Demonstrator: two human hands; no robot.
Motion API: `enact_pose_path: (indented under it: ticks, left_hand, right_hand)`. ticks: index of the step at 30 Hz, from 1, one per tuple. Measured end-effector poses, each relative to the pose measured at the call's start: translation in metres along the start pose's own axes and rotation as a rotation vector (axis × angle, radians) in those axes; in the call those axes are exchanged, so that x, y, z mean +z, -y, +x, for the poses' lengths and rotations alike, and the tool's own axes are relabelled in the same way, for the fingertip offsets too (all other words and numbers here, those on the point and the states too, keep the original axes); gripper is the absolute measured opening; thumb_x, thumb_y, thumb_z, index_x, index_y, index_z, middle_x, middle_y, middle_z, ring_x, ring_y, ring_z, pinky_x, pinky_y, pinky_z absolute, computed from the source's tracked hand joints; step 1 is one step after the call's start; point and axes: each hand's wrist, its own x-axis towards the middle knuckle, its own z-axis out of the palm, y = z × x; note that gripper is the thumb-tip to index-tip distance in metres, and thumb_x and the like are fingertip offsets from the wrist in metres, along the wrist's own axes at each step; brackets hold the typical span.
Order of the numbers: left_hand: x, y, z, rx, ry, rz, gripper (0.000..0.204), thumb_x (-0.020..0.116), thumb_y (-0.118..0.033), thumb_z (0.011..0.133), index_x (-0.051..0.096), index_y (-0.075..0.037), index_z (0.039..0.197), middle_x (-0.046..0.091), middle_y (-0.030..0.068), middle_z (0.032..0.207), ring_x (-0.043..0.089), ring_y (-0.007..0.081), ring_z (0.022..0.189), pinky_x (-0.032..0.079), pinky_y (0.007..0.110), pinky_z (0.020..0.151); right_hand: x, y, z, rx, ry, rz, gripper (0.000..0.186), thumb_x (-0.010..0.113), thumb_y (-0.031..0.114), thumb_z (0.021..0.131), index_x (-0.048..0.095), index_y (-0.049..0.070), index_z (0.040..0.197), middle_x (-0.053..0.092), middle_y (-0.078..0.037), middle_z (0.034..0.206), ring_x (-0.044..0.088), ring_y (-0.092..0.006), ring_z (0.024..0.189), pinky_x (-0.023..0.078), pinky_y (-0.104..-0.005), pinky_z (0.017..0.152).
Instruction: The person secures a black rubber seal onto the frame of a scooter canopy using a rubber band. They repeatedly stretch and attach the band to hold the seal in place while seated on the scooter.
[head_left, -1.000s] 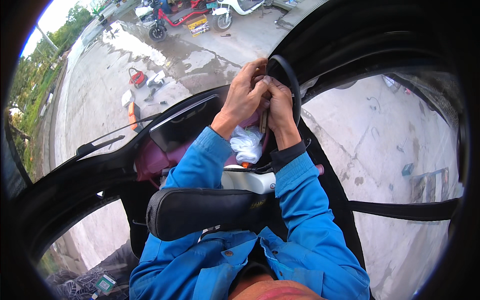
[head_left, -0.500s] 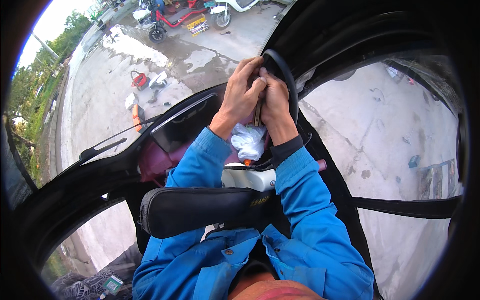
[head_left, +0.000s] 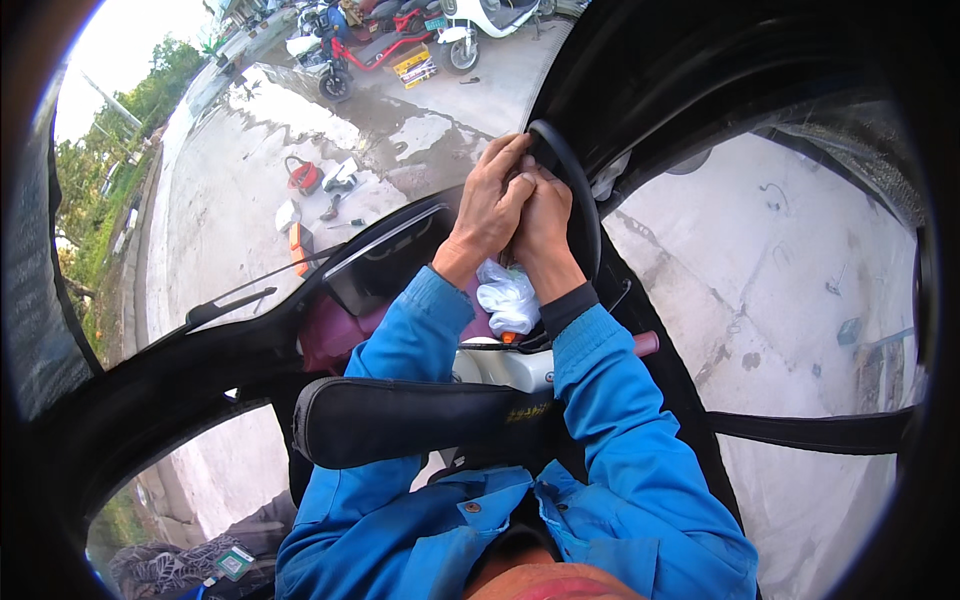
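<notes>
My left hand (head_left: 490, 205) and my right hand (head_left: 545, 208) are raised close together beside a dark curved rim (head_left: 580, 180) at the upper middle. The left fingers are bent and pressed toward the right hand, their tips near the rim. My right hand is closed, with its thumb side against the left. What lies between the fingers is hidden by the hands. Below my wrists sits a crumpled white plastic bag (head_left: 508, 298), with a small orange tip (head_left: 509, 338) at its lower edge.
A black padded bar (head_left: 420, 422) crosses in front of my chest, over a white handlebar cover (head_left: 510, 370) with a pink grip (head_left: 647, 344). A wiper (head_left: 230, 305) lies on the windshield. Outside are a red basket-like thing (head_left: 304, 176), an orange box (head_left: 300, 247) and parked scooters (head_left: 385, 45).
The whole view has shifted slightly, so the scene outside sits lower and further right. My hands stay together by the rim; a slim metal handle seen below them earlier is now mostly hidden.
</notes>
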Motion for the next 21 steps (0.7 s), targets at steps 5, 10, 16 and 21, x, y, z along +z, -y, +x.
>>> enact_pose_path:
  ticks: [5, 10, 16, 21]
  left_hand:
    - [-0.002, -0.001, -0.010, -0.102, -0.046, -0.239, 0.055, 0.055, -0.016, 0.099, 0.060, 0.008, 0.148, 0.063, 0.0243, 0.149, 0.064, 0.0364, 0.136, 0.047, 0.038, 0.118]
    - [0.000, 0.003, -0.013, -0.187, -0.058, -0.288, 0.051, 0.055, -0.015, 0.102, 0.061, 0.005, 0.148, 0.065, 0.0203, 0.147, 0.066, 0.0334, 0.134, 0.049, 0.038, 0.117]
    - [0.006, 0.011, -0.012, -0.060, -0.068, -0.156, 0.052, 0.059, -0.019, 0.103, 0.062, 0.004, 0.150, 0.060, 0.0212, 0.149, 0.065, 0.0368, 0.133, 0.050, 0.040, 0.115]
    - [0.010, 0.015, -0.014, -0.096, -0.080, -0.170, 0.052, 0.061, -0.018, 0.103, 0.061, 0.002, 0.152, 0.062, 0.0198, 0.143, 0.066, 0.0324, 0.129, 0.052, 0.038, 0.111]
  right_hand:
    - [-0.004, 0.010, -0.004, 0.020, 0.001, -0.226, 0.024, 0.060, 0.022, 0.116, 0.073, 0.002, 0.115, 0.063, 0.003, 0.085, 0.054, -0.0058, 0.066, 0.044, -0.0226, 0.058]
    - [-0.026, 0.026, -0.002, 0.192, 0.082, -0.204, 0.022, 0.059, 0.021, 0.116, 0.071, 0.008, 0.103, 0.050, 0.008, 0.073, 0.043, -0.0026, 0.056, 0.034, -0.0200, 0.051]
    - [-0.029, 0.026, -0.006, 0.191, 0.118, -0.360, 0.027, 0.063, 0.022, 0.110, 0.072, 0.002, 0.125, 0.075, -0.007, 0.111, 0.075, -0.0176, 0.099, 0.061, -0.0294, 0.080]
    - [-0.017, 0.036, -0.010, 0.205, 0.111, -0.333, 0.023, 0.061, 0.021, 0.111, 0.073, 0.003, 0.118, 0.068, -0.003, 0.098, 0.065, -0.0133, 0.084, 0.053, -0.0264, 0.072]
